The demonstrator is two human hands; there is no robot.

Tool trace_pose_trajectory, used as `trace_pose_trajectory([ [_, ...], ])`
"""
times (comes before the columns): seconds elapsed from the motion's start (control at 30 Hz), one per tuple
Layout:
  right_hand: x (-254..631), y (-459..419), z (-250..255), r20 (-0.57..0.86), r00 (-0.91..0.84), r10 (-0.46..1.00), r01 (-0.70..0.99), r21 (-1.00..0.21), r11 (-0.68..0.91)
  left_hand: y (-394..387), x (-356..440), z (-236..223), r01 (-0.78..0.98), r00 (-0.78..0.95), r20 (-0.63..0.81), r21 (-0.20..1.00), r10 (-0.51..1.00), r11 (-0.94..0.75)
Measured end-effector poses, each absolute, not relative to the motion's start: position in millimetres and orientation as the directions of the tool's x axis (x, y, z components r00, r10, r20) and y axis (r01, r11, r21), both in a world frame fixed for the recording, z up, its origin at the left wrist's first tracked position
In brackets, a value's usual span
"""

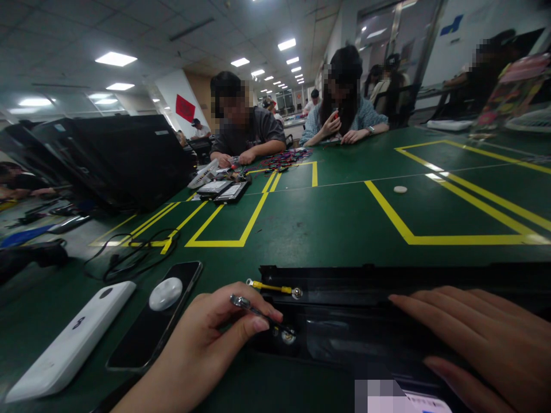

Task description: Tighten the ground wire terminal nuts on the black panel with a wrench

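Fingers: a slim dark tool [258, 312] is pinched between the thumb and fingers [241, 295] of the left hand [202, 344]; the right hand [469, 338] is laid flat and open, with nothing gripped.

Long axis: the tool is angled from about 10 o'clock to 4 o'clock, its tip directed toward 4 o'clock.

Location: the tool is held at 6 o'clock, over a black plastic housing [344, 338], its tip just beside a round metal fitting [287, 337].

Materials: a shiny metal collar is seen on the dark shaft; a yellow-sleeved wire [269, 287] with metal ring ends is laid on the glossy housing.

Nearby: a black smartphone [142, 338] topped by a white round puck [166, 293] and a white rounded case [71, 344] are placed at 8 o'clock on a green bench mat [327, 229] marked with yellow tape [224, 242].

Beyond: two seated co-workers [245, 120] [344, 109] are seen at 11 and 12 o'clock, beside a heap of coloured wires [286, 159].
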State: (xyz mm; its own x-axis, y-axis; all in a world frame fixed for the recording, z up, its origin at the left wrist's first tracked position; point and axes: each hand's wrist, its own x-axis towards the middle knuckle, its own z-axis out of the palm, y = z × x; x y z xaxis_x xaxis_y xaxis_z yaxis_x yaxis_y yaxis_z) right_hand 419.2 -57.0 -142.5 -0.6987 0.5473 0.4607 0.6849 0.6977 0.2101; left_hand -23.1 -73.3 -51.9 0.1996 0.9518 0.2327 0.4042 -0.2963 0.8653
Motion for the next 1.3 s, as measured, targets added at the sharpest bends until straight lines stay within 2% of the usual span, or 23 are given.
trace_pose_trajectory([
  [0.17,418,-55,-140,0.461,-0.727,0.509,0.664,0.279,0.694,-72,-26,-57,0.429,0.228,0.237,0.847,0.945,-0.316],
  [0.4,419,-55,-146,0.502,-0.686,0.526,0.693,0.231,0.683,-71,-26,-54,0.399,0.242,0.261,0.851,0.935,-0.341],
  [0.67,419,-55,-143,0.439,-0.725,0.53,0.673,0.291,0.679,-65,-21,-45,0.379,0.276,0.224,0.868,0.935,-0.32],
  [0.9,422,-55,-145,0.451,-0.715,0.534,0.676,0.247,0.695,-63,-22,-43,0.386,0.304,0.234,0.856,0.923,-0.344],
  [1.0,423,-56,-147,0.462,-0.701,0.543,0.684,0.224,0.694,-66,-24,-47,0.321,0.206,0.219,0.906,0.954,-0.277],
  [1.13,422,-55,-145,0.465,-0.726,0.507,0.665,0.283,0.692,-73,-28,-49,0.207,-0.011,0.172,0.964,0.985,-0.166],
  [1.23,422,-55,-143,0.449,-0.74,0.501,0.653,0.302,0.695,-79,-29,-51,0.3,0.005,0.219,0.93,0.976,-0.21],
  [1.3,422,-56,-143,0.451,-0.728,0.516,0.666,0.285,0.689,-82,-28,-53,0.399,0.035,0.334,0.86,0.942,-0.319],
])
